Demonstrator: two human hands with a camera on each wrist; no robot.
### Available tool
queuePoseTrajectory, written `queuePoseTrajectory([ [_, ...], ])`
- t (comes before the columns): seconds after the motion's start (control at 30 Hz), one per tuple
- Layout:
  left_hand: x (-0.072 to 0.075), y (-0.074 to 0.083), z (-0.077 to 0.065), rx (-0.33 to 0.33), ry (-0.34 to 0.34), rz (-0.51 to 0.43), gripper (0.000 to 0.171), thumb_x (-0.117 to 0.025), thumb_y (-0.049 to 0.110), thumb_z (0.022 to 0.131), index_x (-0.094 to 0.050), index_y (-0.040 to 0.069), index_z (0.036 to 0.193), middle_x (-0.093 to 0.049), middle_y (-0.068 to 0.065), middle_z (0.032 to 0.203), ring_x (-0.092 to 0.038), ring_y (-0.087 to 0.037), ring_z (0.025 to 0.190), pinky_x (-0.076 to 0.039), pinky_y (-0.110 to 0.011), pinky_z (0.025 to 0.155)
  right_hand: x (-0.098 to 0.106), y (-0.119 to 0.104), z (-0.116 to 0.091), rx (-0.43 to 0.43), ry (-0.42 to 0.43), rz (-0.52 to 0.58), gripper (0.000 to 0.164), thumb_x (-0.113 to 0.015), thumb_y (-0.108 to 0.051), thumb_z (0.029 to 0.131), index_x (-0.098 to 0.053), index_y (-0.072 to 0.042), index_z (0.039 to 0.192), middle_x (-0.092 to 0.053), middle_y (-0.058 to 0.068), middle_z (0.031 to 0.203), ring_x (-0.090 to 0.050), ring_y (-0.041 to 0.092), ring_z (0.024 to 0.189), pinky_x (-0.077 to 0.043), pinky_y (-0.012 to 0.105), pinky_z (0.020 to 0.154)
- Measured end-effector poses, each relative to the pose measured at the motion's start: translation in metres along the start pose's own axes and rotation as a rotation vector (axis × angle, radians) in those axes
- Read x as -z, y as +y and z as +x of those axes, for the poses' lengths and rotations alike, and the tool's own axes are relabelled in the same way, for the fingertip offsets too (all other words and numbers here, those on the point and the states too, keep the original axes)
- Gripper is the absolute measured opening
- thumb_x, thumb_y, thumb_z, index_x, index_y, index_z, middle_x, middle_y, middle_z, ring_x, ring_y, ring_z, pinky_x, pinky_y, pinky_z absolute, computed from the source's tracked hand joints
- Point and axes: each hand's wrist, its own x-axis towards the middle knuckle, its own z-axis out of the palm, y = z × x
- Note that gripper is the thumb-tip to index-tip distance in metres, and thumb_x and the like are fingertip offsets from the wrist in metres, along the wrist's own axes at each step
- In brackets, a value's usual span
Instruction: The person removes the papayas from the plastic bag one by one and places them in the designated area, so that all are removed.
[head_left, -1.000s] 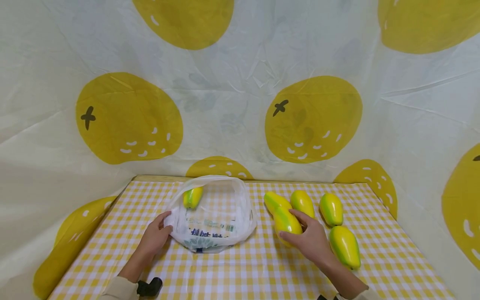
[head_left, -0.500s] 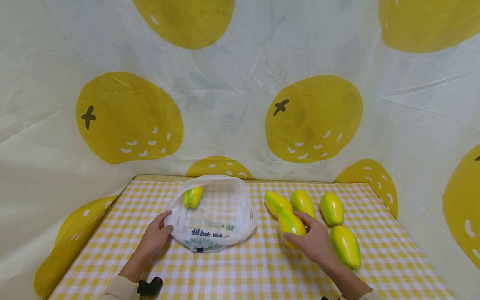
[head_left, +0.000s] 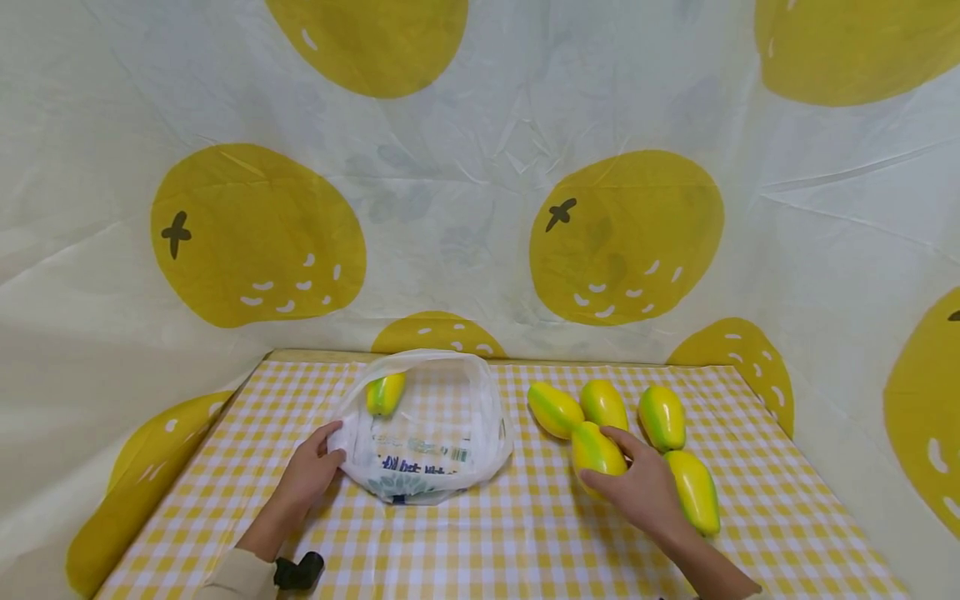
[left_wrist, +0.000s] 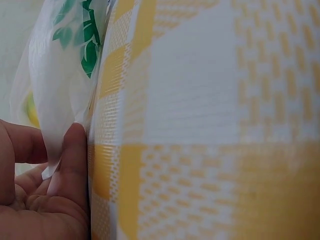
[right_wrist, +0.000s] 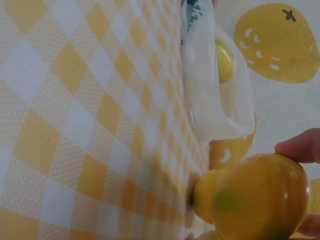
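Note:
A white, see-through plastic bag (head_left: 487, 425) lies with its mouth spread wide, one yellow-green papaya (head_left: 385, 395) inside. My left hand (head_left: 309, 467) pinches the bag's left rim between thumb and fingers; the left wrist view shows the thin film (left_wrist: 55, 115) caught there. On the right, my right hand (head_left: 643, 483) grips another papaya (head_left: 595, 454) between thumb and fingers. The right wrist view shows this papaya (right_wrist: 262, 197) close up, a shadow on the cloth beside it. Close behind it are two papayas, a left one (head_left: 553, 408) and a right one (head_left: 603, 403).
Two more papayas lie to the right, one farther back (head_left: 662, 417) and one nearer (head_left: 696, 492), partly behind my right hand. A yellow-and-white checked cloth (head_left: 480, 550) covers the table. A fruit-print sheet (head_left: 442, 217) hangs behind and at both sides.
My right hand has shifted a little to the right and nearer with the papaya, uncovering more of the papaya behind it. My left hand and the bag have stayed put.

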Motion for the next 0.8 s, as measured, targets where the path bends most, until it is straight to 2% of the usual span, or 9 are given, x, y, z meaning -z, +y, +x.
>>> queuePoseTrajectory([
  [0.3,0.0,0.0,0.003,0.001,-0.022,-0.023,0.063,-0.045,0.014,0.106,-0.024,0.006,0.165,-0.032,-0.028,0.167,-0.046,-0.037,0.146,-0.048,-0.052,0.112,0.006,0.006,-0.004,-0.004,0.045,-0.129,0.079,-0.086,-0.039,0.079,-0.059,-0.006,0.145,-0.064,0.023,0.144,-0.069,0.032,0.114,-0.055,0.038,0.082],
  [0.5,0.001,-0.003,0.005,0.0,-0.031,-0.043,0.063,-0.046,0.014,0.106,-0.026,0.006,0.165,-0.033,-0.027,0.167,-0.047,-0.036,0.144,-0.054,-0.045,0.105,0.01,0.007,-0.007,-0.034,0.035,-0.176,0.081,-0.084,-0.043,0.081,-0.057,-0.006,0.147,-0.064,0.023,0.142,-0.068,0.028,0.105,-0.052,0.038,0.078],
  [0.8,0.002,-0.002,0.005,0.003,-0.026,-0.032,0.063,-0.048,0.013,0.104,-0.029,0.006,0.164,-0.032,-0.026,0.167,-0.047,-0.035,0.142,-0.056,-0.034,0.095,0.011,0.014,-0.01,-0.053,0.024,-0.194,0.083,-0.083,-0.045,0.082,-0.055,-0.005,0.149,-0.062,0.025,0.145,-0.067,0.032,0.113,-0.052,0.044,0.085],
])
